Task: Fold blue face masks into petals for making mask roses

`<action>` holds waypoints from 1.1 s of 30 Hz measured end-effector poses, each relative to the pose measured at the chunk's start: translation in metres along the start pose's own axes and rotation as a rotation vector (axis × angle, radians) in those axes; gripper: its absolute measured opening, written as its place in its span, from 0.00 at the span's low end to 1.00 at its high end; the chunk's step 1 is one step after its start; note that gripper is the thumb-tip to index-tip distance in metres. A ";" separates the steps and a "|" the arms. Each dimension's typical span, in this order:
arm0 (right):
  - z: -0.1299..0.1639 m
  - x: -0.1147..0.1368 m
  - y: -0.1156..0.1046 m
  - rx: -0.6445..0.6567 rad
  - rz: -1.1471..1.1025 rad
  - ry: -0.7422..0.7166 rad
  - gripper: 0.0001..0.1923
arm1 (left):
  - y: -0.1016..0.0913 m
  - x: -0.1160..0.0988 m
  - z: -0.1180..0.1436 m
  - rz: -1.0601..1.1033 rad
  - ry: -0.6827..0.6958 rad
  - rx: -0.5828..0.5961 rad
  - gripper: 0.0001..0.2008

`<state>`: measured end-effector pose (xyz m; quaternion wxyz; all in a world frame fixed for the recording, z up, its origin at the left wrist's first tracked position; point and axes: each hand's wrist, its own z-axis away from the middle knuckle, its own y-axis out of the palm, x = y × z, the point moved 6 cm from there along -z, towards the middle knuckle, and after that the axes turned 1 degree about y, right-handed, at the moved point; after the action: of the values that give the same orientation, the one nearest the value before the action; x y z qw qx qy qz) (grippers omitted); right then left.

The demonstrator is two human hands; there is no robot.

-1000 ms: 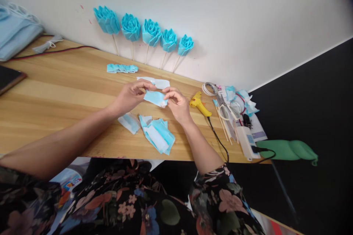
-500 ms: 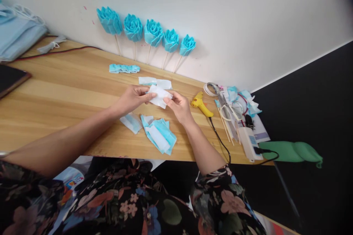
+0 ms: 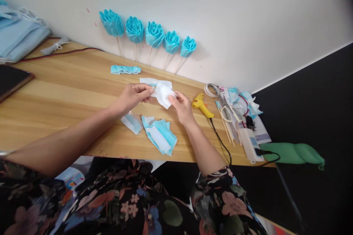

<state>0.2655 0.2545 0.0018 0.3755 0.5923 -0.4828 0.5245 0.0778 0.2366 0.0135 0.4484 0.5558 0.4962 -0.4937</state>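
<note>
Both hands hold one small piece of mask fabric (image 3: 162, 94) just above the wooden table (image 3: 63, 91); its white side faces up. My left hand (image 3: 134, 95) pinches its left edge with thumb and forefinger. My right hand (image 3: 182, 107) pinches its right lower edge. Below the hands lies a pile of cut blue and white fabric pieces (image 3: 160, 135), with a single folded piece (image 3: 131, 122) to its left. A white strip (image 3: 150, 81) lies just behind the held piece.
Several blue fabric roses on sticks (image 3: 154, 36) lean against the wall. A pleated blue strip (image 3: 125, 69) lies in front of them. A yellow glue gun (image 3: 202, 104), scissors, sticks and scraps (image 3: 234, 110) sit at the right. Stacked masks (image 3: 19, 33) and a dark tablet (image 3: 11, 79) are at the left.
The held piece has been turned over between the fingers: its blue face showed a second ago, now the white side shows. Both hands stayed in place above the table.
</note>
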 end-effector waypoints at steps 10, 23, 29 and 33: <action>-0.001 -0.007 -0.004 -0.046 0.042 0.030 0.17 | 0.004 -0.003 0.002 -0.038 0.040 0.072 0.17; 0.001 -0.002 0.002 0.025 0.043 0.019 0.16 | 0.006 -0.002 0.002 -0.004 0.009 0.094 0.17; 0.001 0.007 0.004 0.060 0.067 -0.067 0.24 | 0.008 -0.004 0.003 -0.124 0.073 0.090 0.14; 0.002 0.011 0.003 0.051 0.158 -0.117 0.27 | 0.013 -0.009 0.006 -0.206 0.140 0.123 0.14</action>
<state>0.2630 0.2499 0.0119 0.2891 0.5915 -0.5356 0.5289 0.0898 0.2287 0.0217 0.3249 0.5613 0.5496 -0.5266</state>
